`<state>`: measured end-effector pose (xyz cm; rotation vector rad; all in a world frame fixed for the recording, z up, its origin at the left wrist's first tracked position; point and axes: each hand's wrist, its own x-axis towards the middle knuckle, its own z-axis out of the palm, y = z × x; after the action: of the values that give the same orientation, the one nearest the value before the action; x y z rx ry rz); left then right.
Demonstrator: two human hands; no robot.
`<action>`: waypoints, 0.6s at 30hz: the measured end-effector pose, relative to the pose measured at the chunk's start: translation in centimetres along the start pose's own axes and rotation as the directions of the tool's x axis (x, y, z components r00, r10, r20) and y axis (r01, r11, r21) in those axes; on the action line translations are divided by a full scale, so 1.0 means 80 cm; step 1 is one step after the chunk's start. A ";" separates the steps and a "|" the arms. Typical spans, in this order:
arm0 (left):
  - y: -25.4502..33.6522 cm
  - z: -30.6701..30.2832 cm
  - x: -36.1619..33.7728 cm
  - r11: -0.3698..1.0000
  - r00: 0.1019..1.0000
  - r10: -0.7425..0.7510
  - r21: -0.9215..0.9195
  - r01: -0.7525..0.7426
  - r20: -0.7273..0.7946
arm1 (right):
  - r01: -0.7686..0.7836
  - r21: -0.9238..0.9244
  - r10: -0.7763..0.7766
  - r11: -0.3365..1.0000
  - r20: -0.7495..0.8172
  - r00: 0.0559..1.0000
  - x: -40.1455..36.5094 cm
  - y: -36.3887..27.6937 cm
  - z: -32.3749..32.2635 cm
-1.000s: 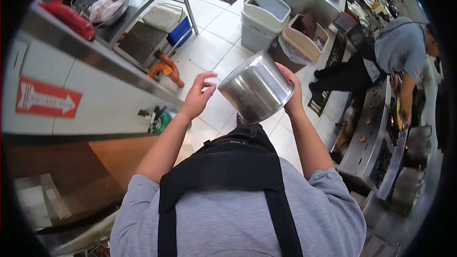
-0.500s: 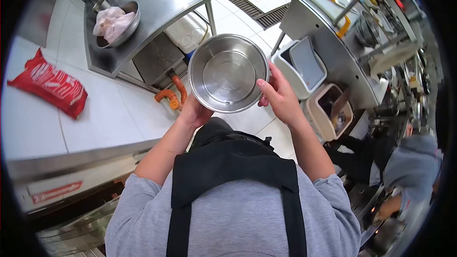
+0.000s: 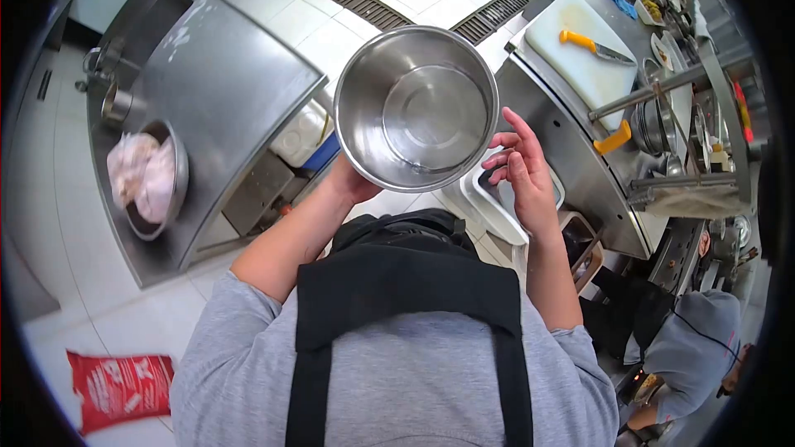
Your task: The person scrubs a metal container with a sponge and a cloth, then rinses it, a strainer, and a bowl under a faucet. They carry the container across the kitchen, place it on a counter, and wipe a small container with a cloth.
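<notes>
Steel bowl [image 3: 414, 108] sits high in the middle of the frame, its empty, shiny inside turned toward the camera. Half a second ago both hands clasped its rim; now the right hand [image 3: 522, 170] has let go and hangs just beside the rim, fingers loosely spread and holding nothing. That leaves the left hand [image 3: 352, 186] carrying the bowl alone from underneath. Only its heel and wrist show, so how its fingers wrap the far side cannot be told. A second ago the bowl was tipped side-on, showing its outer wall; it has since been turned mouth-up and lifted higher in the frame.

At the left of the frame a steel worktop [image 3: 224, 91] carries a pan of pale meat [image 3: 149, 178]. At the upper right a white cutting board [image 3: 571, 62] bears an orange-handled knife [image 3: 590, 43]. White bins [image 3: 497, 207] stand right below the right hand, and a red bag [image 3: 120, 389] lies at the lower left. A co-worker [image 3: 691, 356] bends over at the lower right, well apart from the bowl.
</notes>
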<state>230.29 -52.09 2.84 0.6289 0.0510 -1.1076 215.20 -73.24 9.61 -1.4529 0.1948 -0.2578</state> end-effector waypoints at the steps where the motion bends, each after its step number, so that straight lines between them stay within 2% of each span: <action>1: 0.016 0.004 0.024 0.999 1.000 -0.028 -0.024 0.029 0.014 | 0.019 -0.039 -0.020 0.999 -0.032 0.999 0.023 0.007 -0.014; 3: 0.048 0.008 0.074 0.991 0.995 -0.033 -0.127 0.044 0.091 | 0.015 -0.068 -0.021 0.998 -0.095 0.995 0.074 0.025 -0.043; 4: 0.068 0.004 0.105 0.992 0.995 -0.028 -0.121 0.039 0.091 | 0.022 -0.066 -0.028 0.998 -0.092 0.995 0.104 0.034 -0.059; 6: 0.096 -0.011 0.153 0.923 0.920 -0.055 -0.332 0.196 0.389 | -0.090 -0.087 0.076 0.992 -0.156 0.985 0.155 0.049 -0.085; 7: 0.117 0.023 0.164 0.993 1.000 0.011 0.120 -0.010 -0.010 | -0.114 -0.101 0.096 0.988 -0.172 0.980 0.184 0.051 -0.095; 8: 0.128 0.018 0.187 0.993 0.999 0.030 0.118 -0.027 -0.023 | -0.111 -0.084 0.096 0.990 -0.163 0.982 0.214 0.054 -0.107; 9: 0.138 0.007 0.209 0.969 0.969 -0.038 -0.226 0.095 0.245 | -0.107 -0.107 0.091 0.989 -0.146 0.985 0.241 0.048 -0.114; 10: 0.158 0.015 0.230 0.826 0.859 -0.002 -0.484 0.290 0.513 | -0.090 -0.130 0.072 0.987 -0.132 0.989 0.272 0.038 -0.122; 11: 0.175 0.026 0.246 0.906 0.862 0.064 -0.391 0.161 0.503 | -0.073 -0.138 0.058 0.988 -0.106 0.993 0.302 0.028 -0.130; 12: 0.190 0.037 0.257 0.875 0.903 0.090 -0.467 0.130 0.421 | -0.071 -0.115 0.059 0.991 -0.108 0.992 0.331 0.018 -0.136; 14: 0.218 0.029 0.286 0.926 0.949 0.088 -0.375 0.033 0.301 | -0.046 -0.218 0.023 0.975 -0.108 0.994 0.392 0.003 -0.145; 15: 0.232 0.025 0.300 0.926 0.949 0.102 -0.377 0.019 0.298 | -0.034 -0.219 0.007 0.975 -0.124 0.992 0.422 -0.010 -0.144; 17: 0.262 0.025 0.325 0.983 0.979 0.094 -0.173 -0.063 0.179 | -0.019 -0.271 -0.009 0.962 -0.102 0.995 0.479 -0.025 -0.149; 18: 0.275 0.021 0.341 0.982 0.979 0.104 -0.175 -0.072 0.177 | -0.008 -0.317 -0.024 0.948 -0.094 0.995 0.507 -0.028 -0.151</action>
<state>261.11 -68.73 4.76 0.3724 -0.0434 -1.0589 250.44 -96.75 11.54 -1.7627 0.3211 -0.3145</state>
